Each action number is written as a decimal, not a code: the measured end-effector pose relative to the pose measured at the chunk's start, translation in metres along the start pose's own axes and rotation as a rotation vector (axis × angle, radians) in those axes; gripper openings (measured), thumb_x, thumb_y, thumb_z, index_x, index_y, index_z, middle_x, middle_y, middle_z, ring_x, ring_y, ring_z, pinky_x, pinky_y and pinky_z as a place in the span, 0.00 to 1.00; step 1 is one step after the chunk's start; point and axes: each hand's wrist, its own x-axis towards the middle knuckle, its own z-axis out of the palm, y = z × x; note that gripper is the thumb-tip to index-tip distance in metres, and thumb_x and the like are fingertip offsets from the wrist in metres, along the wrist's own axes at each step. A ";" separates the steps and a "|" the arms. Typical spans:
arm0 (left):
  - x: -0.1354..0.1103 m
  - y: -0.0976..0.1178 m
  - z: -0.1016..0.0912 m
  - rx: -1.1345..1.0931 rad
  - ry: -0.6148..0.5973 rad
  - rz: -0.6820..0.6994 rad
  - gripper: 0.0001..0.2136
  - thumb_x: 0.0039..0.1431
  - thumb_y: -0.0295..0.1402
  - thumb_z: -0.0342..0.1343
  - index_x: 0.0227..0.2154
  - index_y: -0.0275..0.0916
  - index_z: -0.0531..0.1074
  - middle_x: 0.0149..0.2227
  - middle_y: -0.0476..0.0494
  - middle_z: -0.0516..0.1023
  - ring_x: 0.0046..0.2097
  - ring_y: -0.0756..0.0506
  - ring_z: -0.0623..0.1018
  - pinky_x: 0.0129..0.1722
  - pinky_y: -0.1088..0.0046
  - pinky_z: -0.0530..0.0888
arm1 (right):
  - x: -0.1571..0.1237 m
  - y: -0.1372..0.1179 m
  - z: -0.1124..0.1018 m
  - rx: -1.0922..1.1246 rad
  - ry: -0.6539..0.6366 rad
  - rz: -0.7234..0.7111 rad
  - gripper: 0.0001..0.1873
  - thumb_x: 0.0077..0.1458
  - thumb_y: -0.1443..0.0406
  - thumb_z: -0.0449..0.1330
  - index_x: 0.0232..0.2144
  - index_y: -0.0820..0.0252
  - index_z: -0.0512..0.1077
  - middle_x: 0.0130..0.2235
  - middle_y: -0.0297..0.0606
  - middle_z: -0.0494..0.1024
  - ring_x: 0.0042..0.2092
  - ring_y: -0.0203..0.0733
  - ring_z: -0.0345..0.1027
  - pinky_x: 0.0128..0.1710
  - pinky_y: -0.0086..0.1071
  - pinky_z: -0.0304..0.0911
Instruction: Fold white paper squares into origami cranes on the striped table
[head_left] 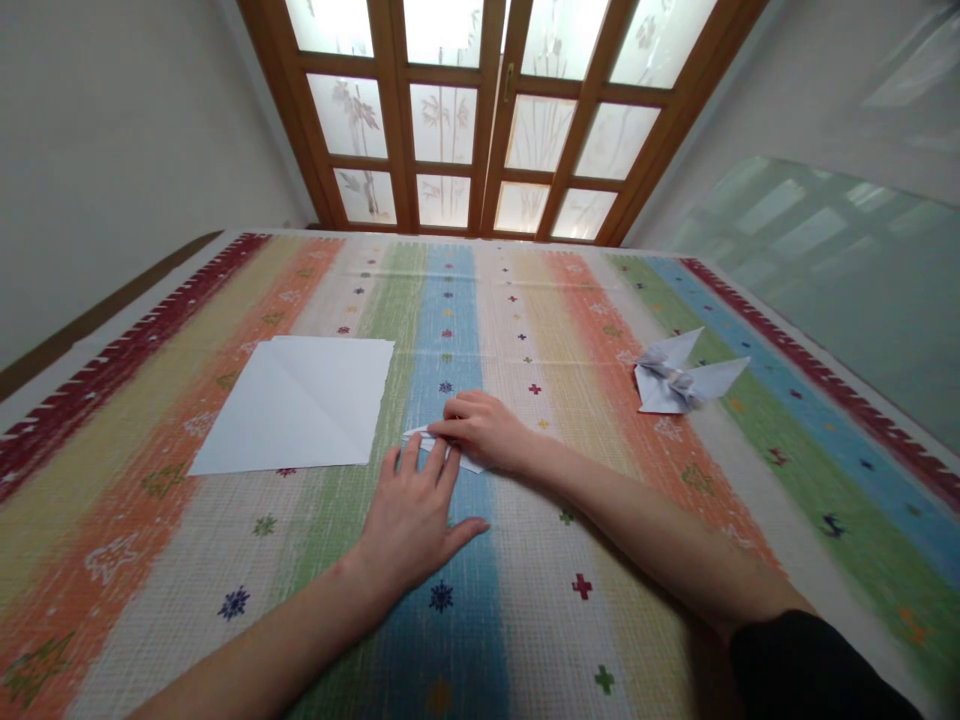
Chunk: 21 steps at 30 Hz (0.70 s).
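Note:
A small folded piece of white paper (471, 464) lies on the striped tablecloth, mostly covered by my hands. My left hand (412, 510) rests on its near side with the fingers stretched out and spread and the thumb pointing right. My right hand (484, 428) comes in from the right, its fingers curled and closed on the folded paper beside the left fingertips. How the folds run underneath is hidden. To the left lies a flat sheet of white paper (300, 405) with a faint diagonal crease, apart from both hands.
A folded paper figure with two raised points (686, 375) stands on the right part of the tablecloth (442, 650). Beyond the table's far edge are wooden doors (397, 120) with frosted panes. A glass-like panel (840, 270) is at the right.

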 end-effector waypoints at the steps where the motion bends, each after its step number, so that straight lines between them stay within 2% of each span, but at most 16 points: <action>1: 0.000 0.000 -0.001 0.000 -0.005 -0.001 0.38 0.56 0.56 0.54 0.60 0.30 0.64 0.59 0.28 0.68 0.60 0.25 0.63 0.55 0.44 0.62 | -0.002 0.000 0.001 -0.008 0.016 -0.014 0.11 0.62 0.67 0.56 0.45 0.55 0.76 0.36 0.39 0.74 0.37 0.41 0.60 0.36 0.35 0.51; 10: -0.001 0.001 -0.004 -0.004 0.001 -0.015 0.36 0.56 0.56 0.54 0.59 0.32 0.66 0.57 0.29 0.70 0.58 0.25 0.65 0.53 0.43 0.63 | -0.004 -0.001 0.000 -0.049 0.045 -0.067 0.09 0.64 0.64 0.56 0.42 0.57 0.76 0.34 0.39 0.72 0.36 0.42 0.58 0.36 0.35 0.49; 18: -0.002 0.004 -0.004 0.016 -0.007 -0.029 0.36 0.57 0.56 0.54 0.59 0.31 0.66 0.57 0.28 0.70 0.59 0.25 0.65 0.55 0.43 0.62 | -0.002 -0.003 -0.004 -0.074 -0.026 -0.058 0.12 0.64 0.63 0.57 0.48 0.53 0.74 0.36 0.38 0.73 0.37 0.42 0.57 0.36 0.36 0.48; 21: -0.002 0.002 -0.003 0.011 -0.002 -0.025 0.36 0.56 0.57 0.54 0.59 0.32 0.67 0.58 0.29 0.70 0.61 0.24 0.63 0.58 0.41 0.58 | -0.002 -0.005 -0.005 -0.089 -0.033 -0.049 0.12 0.64 0.63 0.56 0.49 0.53 0.74 0.37 0.38 0.73 0.37 0.42 0.57 0.37 0.36 0.48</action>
